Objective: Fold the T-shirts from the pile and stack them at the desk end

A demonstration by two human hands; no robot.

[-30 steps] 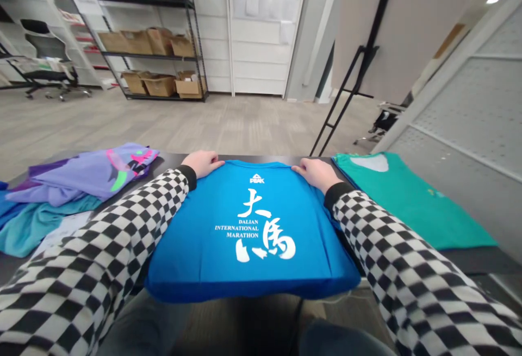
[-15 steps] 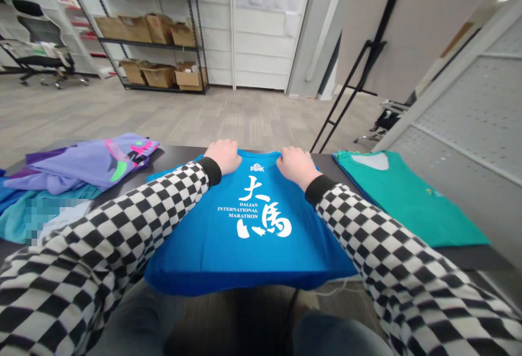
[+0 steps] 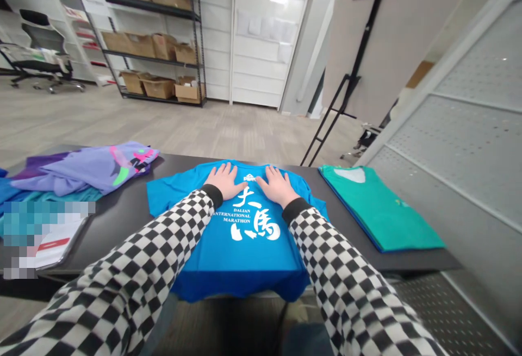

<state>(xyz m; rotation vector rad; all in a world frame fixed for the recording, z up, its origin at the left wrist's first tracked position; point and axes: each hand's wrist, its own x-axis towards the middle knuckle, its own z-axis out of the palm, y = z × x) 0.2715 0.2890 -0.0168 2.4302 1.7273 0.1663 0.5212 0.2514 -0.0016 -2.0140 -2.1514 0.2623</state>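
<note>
A blue T-shirt (image 3: 244, 253) with white lettering lies spread on the dark table, its collar at the far side and its lower end hanging over the near edge. My left hand (image 3: 224, 181) rests flat on its upper left part, fingers spread. On the upper right part lies my right hand (image 3: 277, 185), also flat with fingers apart. Both thumbs point inward across the print, partly covering the small logo below the collar.
Folded green shirts (image 3: 379, 209) are stacked on the right of the table (image 3: 118, 220). A loose heap of purple shirts (image 3: 81, 168) and teal ones lies left, beside a partly blurred flat white item (image 3: 57, 244). A perforated panel (image 3: 460, 127) stands at the right.
Both hands have gone from curled on the collar and shoulders to lying flat, a little nearer to me. The shirt's sleeves now show spread out. The view has tilted up slightly.
</note>
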